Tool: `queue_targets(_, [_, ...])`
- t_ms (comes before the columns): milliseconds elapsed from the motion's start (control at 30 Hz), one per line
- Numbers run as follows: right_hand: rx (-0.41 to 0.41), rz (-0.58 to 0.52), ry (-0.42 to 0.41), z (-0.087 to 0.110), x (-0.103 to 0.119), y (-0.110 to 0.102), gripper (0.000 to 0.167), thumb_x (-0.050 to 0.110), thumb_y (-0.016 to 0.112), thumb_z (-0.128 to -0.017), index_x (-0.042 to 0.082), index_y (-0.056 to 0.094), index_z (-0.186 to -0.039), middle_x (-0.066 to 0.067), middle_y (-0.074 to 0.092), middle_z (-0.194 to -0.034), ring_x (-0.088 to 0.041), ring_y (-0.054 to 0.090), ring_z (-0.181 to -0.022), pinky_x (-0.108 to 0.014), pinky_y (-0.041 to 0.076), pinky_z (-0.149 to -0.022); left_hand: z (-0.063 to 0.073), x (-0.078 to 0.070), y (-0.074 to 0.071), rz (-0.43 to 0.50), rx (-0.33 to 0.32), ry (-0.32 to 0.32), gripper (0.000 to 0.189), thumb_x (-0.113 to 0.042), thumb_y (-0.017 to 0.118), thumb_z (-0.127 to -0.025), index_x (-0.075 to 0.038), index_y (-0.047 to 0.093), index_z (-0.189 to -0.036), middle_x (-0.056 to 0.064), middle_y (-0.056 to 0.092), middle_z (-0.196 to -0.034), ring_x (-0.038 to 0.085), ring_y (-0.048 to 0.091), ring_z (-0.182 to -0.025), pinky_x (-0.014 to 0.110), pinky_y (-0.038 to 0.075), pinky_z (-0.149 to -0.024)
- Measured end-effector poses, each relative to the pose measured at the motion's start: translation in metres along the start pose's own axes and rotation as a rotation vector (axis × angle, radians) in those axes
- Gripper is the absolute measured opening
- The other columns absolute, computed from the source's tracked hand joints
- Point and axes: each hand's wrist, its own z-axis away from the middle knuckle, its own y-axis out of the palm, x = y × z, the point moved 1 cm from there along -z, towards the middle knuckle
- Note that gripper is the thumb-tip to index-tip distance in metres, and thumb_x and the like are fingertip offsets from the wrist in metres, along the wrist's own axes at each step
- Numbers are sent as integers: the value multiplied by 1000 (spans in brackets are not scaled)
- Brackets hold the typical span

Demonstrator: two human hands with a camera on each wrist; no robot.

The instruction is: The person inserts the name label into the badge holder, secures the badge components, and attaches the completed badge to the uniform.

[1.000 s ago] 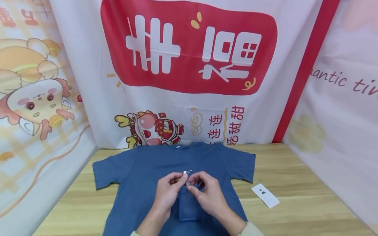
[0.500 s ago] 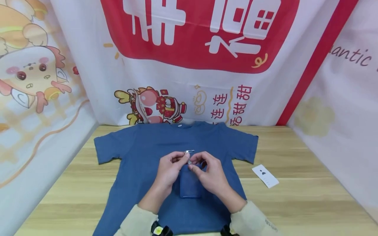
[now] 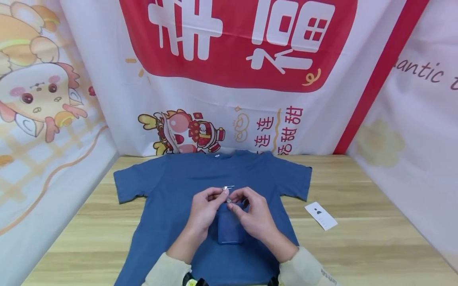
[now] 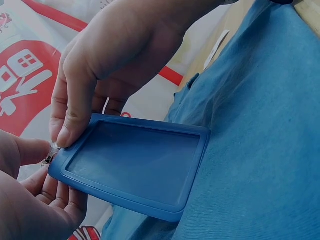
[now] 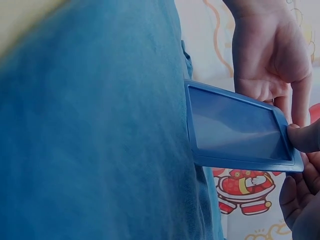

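In the head view, a blue badge holder (image 3: pixel 229 226) with a clear window hangs below both hands, over the spread blue T-shirt (image 3: pixel 171 222). My left hand (image 3: pixel 203 208) pinches the small metal badge clip (image 3: pixel 228 187) at its top, between thumb and fingers. Beside it, my right hand (image 3: pixel 252 210) grips the holder's top end with thumb and fingertips, at a small round metal fastener (image 3: pixel 229 200). The left wrist view has the holder (image 4: pixel 135 160) tilted, its window facing the camera, with the clip largely covered by fingers.
A white card (image 3: pixel 321 215) with a dark person icon lies on the wooden table (image 3: pixel 358 254) to the right of the shirt. Printed cloth hangings (image 3: pixel 179 91) enclose the table at the back and on both sides.
The head view has tipped down, then slightly back up, so the shirt and hands sit higher in the picture than a second ago. Both hands keep the same hold on the clip and holder.
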Motion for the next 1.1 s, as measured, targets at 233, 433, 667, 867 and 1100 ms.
queue_targets(233, [-6,31,-33,-1,0,-1,18,12,84,-94,20,74,-106,6,72,-100,-8,65,-88,-27,56,-76,-4,2,0,-2,-3,-5,26,-32,75,-104,-10,80,-116,6,74,-116,20,63,-102,27,53,-86])
queue_targets(433, [-8,32,-21,0,-1,-1,18,12,85,-94,21,74,-106,6,72,-99,-9,65,-88,-27,56,-76,-3,2,0,1,5,4,27,-33,75,-104,-8,80,-116,7,74,-115,19,63,-102,27,52,-85])
queue_targets(667, [-6,34,-32,-1,-2,0,20,11,85,-93,21,74,-106,5,72,-99,-9,65,-88,-27,56,-76,-1,1,0,11,8,3,29,-33,75,-104,-7,79,-118,7,74,-116,19,62,-101,27,52,-85])
queue_targets(867, [7,35,-15,1,-2,1,18,12,85,-94,22,74,-106,6,72,-99,-10,65,-89,-28,56,-77,-2,4,-1,6,1,-17,27,-32,75,-104,-9,80,-116,7,74,-116,19,63,-102,27,52,-85])
queue_targets(1100, [-1,25,-17,2,-2,2,19,11,85,-94,21,74,-106,5,72,-99,-12,66,-89,-29,56,-77,-1,5,-2,2,10,-15,27,-33,74,-104,-9,79,-117,6,73,-115,19,63,-102,28,53,-86])
